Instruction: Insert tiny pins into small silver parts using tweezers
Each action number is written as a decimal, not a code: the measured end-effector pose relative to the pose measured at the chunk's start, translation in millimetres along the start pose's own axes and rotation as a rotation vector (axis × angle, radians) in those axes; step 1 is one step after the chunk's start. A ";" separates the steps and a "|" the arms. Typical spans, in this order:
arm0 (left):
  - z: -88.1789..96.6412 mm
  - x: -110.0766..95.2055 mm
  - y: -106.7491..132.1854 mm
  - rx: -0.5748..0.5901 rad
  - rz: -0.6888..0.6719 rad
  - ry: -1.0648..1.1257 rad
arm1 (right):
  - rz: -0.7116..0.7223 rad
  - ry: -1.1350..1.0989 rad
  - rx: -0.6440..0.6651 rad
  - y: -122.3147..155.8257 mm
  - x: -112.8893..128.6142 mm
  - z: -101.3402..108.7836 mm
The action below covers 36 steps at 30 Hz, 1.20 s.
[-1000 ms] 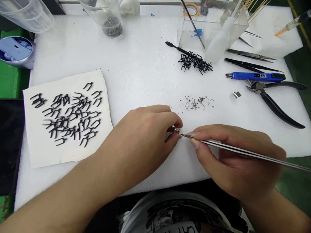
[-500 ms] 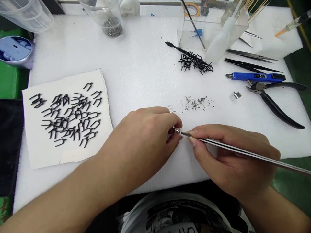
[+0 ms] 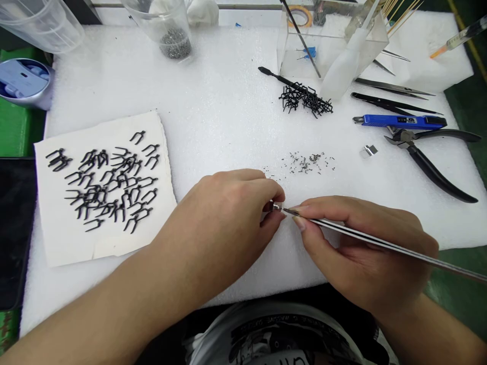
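My left hand point(image 3: 224, 223) rests on the white foam mat point(image 3: 228, 116), thumb and forefinger pinched round a small silver metal piece point(image 3: 276, 206). My right hand point(image 3: 361, 248) grips long silver tweezers point(image 3: 380, 243), and their tips touch that metal piece. Just beyond the fingers lies a scatter of tiny dark metal bits point(image 3: 304, 162). To the left, a white paper sheet point(image 3: 61, 238) carries several small black forked plastic parts point(image 3: 106, 182).
A tangle of black plastic parts point(image 3: 304, 99) and a black stick lie at the back. Tweezers point(image 3: 391, 87), a blue knife point(image 3: 399, 120), black pliers point(image 3: 433, 162) and a small metal clip point(image 3: 370, 150) lie right. Clear cups point(image 3: 167, 25), a clear box point(image 3: 331, 45) and a squeeze bottle stand behind.
The tweezer tips have crept slightly left and closer to the metal piece in my left fingers. Both hands otherwise stay put.
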State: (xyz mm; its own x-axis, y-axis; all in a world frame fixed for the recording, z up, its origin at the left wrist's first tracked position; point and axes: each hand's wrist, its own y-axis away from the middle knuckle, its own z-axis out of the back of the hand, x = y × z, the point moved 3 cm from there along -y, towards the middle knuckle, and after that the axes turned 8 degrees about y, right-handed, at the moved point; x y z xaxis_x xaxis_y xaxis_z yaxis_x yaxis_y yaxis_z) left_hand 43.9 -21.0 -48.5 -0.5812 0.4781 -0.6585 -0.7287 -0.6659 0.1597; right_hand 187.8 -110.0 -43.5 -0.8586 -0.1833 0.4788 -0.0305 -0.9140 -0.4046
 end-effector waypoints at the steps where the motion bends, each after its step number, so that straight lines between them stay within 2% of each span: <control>1: 0.1 0.1 -0.3 0.002 0.000 -0.001 | 0.003 -0.003 0.001 0.1 -0.1 0.1; 10: -0.2 0.7 -0.5 0.010 -0.001 -0.011 | 0.009 -0.035 -0.002 -0.1 -0.5 -0.5; 13: 1.2 0.5 0.6 0.034 0.040 -0.006 | 0.028 -0.035 -0.007 0.4 0.5 -1.2; 20: 5.4 2.1 0.3 0.096 0.198 0.197 | 0.041 -0.062 -0.031 -2.1 1.7 -2.1; 24: 5.8 4.6 -1.2 0.111 0.272 0.235 | 0.036 -0.061 -0.026 -1.9 1.6 -3.0; 36: 6.0 7.0 -4.1 0.107 0.297 0.259 | 0.035 -0.052 -0.020 -1.1 1.5 -2.4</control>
State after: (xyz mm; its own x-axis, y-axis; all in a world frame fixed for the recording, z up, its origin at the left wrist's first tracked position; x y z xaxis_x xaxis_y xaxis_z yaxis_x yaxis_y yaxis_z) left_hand 40.6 -11.5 -49.3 -0.6716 0.1043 -0.7336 -0.5844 -0.6832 0.4379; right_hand 185.3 -108.4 -44.2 -0.8318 -0.2336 0.5036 -0.0118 -0.8995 -0.4368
